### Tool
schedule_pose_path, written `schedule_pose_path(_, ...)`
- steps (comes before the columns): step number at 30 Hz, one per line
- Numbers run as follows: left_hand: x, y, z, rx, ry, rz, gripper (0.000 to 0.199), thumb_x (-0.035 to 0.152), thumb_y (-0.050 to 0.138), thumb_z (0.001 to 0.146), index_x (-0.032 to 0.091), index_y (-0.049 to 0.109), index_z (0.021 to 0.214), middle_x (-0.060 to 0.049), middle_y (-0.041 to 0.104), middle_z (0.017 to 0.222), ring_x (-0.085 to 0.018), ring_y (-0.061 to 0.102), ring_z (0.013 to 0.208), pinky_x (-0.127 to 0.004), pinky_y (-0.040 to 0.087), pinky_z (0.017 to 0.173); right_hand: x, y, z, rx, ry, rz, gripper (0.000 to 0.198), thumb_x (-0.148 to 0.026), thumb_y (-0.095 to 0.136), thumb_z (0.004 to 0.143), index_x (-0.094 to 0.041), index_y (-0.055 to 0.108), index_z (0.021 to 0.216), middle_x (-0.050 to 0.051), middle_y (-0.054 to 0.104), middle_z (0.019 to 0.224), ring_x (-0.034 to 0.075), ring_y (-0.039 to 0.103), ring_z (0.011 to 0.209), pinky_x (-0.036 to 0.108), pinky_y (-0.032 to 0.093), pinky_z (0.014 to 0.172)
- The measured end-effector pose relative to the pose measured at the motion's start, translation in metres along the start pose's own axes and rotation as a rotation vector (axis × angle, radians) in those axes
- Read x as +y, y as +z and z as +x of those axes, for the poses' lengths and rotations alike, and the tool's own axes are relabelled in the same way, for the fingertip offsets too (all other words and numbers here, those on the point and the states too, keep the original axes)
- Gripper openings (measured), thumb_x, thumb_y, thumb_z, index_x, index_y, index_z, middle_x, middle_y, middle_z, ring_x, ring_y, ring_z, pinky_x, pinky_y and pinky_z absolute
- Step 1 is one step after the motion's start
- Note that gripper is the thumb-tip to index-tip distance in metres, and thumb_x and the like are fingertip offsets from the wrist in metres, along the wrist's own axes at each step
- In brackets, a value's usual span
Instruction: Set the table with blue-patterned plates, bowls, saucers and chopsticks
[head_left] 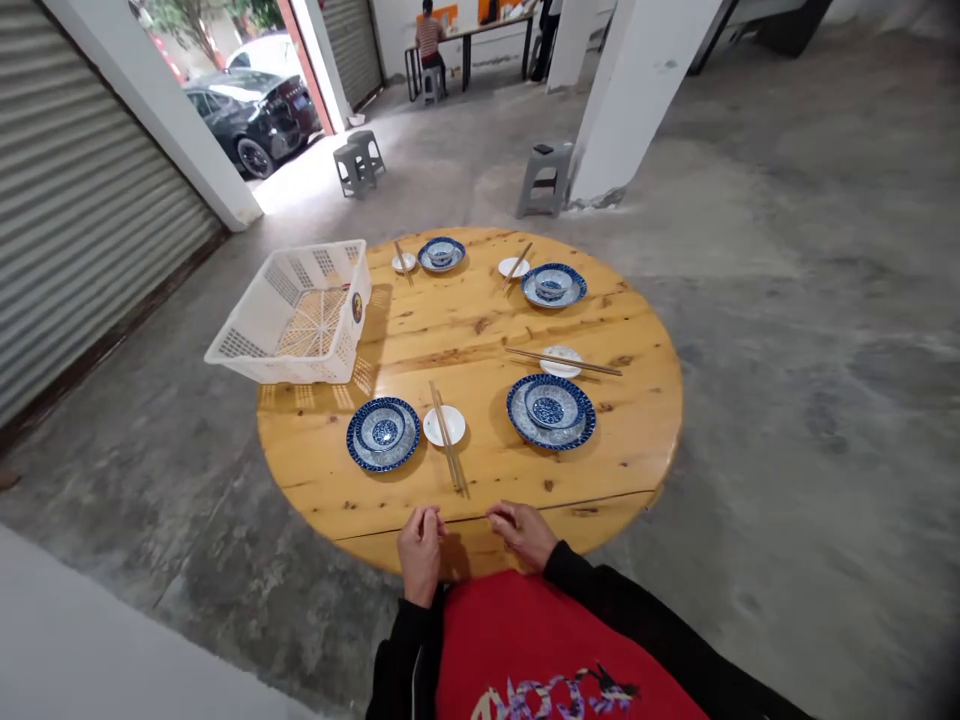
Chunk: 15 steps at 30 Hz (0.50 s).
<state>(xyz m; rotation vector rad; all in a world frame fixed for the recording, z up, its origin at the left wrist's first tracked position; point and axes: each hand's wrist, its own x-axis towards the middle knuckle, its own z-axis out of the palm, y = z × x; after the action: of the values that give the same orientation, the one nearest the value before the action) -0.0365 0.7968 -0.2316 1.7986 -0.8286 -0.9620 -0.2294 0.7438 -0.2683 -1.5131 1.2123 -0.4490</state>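
My left hand (421, 548) rests over the near edge of the round wooden table (480, 480), its fingers curled in with nothing seen in them. To its right my right hand (523, 533) is also loosely closed, apart from the left. Beyond the left hand a pair of chopsticks (447, 440) lies across a small white dish (457, 424). Beside it a blue-patterned plate (358, 455) carries a bowl (383, 430). Past my right hand, another such plate (517, 425) holds a bowl (550, 409), with chopsticks (600, 368) across a white dish (561, 368) behind it.
A white plastic basket (341, 350) stands on the table's left side, overhanging it. Two more plate settings (556, 298) lie toward the far edge. Beyond are grey stools (546, 180), a pillar (626, 110), a parked car (259, 115) and a seated person (430, 40).
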Motion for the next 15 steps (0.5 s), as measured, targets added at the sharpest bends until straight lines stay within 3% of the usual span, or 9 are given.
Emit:
schedule_pose_path(5, 0.006, 0.025, -0.015, 0.019, -0.05, -0.067, 0.049, 0.065, 0.057, 0.078, 0.017, 0.067, 0.078, -0.004, 0.067, 0.068, -0.017, 0.062, 0.056, -0.027, 0.049, 0.054, 0.007, -0.019, -0.001, -0.043, -0.034, -0.028, 0.028, -0.037, 0.047, 0.085, -0.02, 0.069, 0.085, 0.005, 0.07, 0.071, 0.018, 0.061, 0.06, 0.026, 0.043, 0.055)
schedule_pose_path(8, 0.026, 0.033, -0.022, -0.005, -0.02, -0.043, 0.048, 0.065, 0.059, 0.077, 0.017, 0.067, 0.075, -0.005, 0.067, 0.066, -0.017, 0.062, 0.055, -0.027, 0.049, 0.053, 0.014, -0.028, 0.0, -0.033, -0.064, -0.026, 0.028, -0.036, 0.047, 0.085, -0.019, 0.069, 0.087, 0.006, 0.07, 0.073, 0.018, 0.06, 0.059, 0.027, 0.044, 0.056)
schedule_pose_path(11, 0.069, 0.024, -0.031, -0.029, 0.071, -0.021, 0.047, 0.062, 0.06, 0.08, 0.017, 0.072, 0.078, -0.006, 0.069, 0.069, -0.018, 0.064, 0.058, -0.028, 0.051, 0.055, 0.015, -0.037, 0.0, -0.037, -0.098, -0.018, 0.028, -0.036, 0.047, 0.085, -0.019, 0.07, 0.086, 0.006, 0.07, 0.073, 0.018, 0.061, 0.06, 0.027, 0.044, 0.057)
schedule_pose_path(15, 0.138, -0.016, -0.052, -0.041, 0.43, 0.042, 0.033, 0.049, 0.061, 0.089, 0.021, 0.079, 0.089, -0.005, 0.07, 0.073, -0.019, 0.065, 0.067, -0.032, 0.056, 0.065, 0.014, -0.046, -0.002, -0.024, -0.107, 0.012, 0.025, -0.034, 0.049, 0.084, -0.02, 0.07, 0.085, 0.005, 0.069, 0.071, 0.018, 0.061, 0.061, 0.027, 0.045, 0.056)
